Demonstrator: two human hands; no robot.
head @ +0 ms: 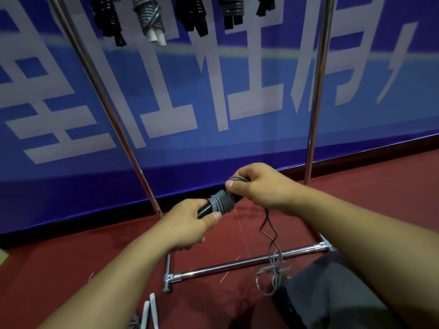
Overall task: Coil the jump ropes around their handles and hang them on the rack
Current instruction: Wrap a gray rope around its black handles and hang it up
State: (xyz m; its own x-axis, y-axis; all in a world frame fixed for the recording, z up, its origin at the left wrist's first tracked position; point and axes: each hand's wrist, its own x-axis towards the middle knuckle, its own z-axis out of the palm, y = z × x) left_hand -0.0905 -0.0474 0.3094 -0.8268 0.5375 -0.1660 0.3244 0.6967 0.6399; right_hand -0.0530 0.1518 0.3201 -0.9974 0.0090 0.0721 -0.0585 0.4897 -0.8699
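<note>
Since this is a count of done and left: my reading follows, line by line.

Hung so far: five coiled bundles (148, 17) hang from the rack (317, 91) at the far top edge of view, most of them dark and one grey with white handles; the bar they hang on is out of frame.

In hand: a grey rope (222, 200) goes round a pair of black handles (206, 210), held out over the red floor (71, 252) between the rack's two uprights.

Coil state: I judge it roughly half wound, with a band of tight turns side by side at the middle of the handles.

Slack left: a twisted length of the same rope drops from my right hand (259, 186) to the floor and ends in a loose tangle (270, 271) near the rack's base bar, just beside my knee.

Left hand (190, 224): fingers curled round the near end of the handles, thumb pressed beside the coil.

Right hand: fingers and thumb pinching a loop of the rope just above the far end of the handles.

Waiting: a pair of white handles (149, 312) lies on the floor at the near edge, with a bit of grey cord beside it, so at least one more rope is unwound.

Left to do: finish these turns, secure the end, hang the bundle, then do the white-handled one.
</note>
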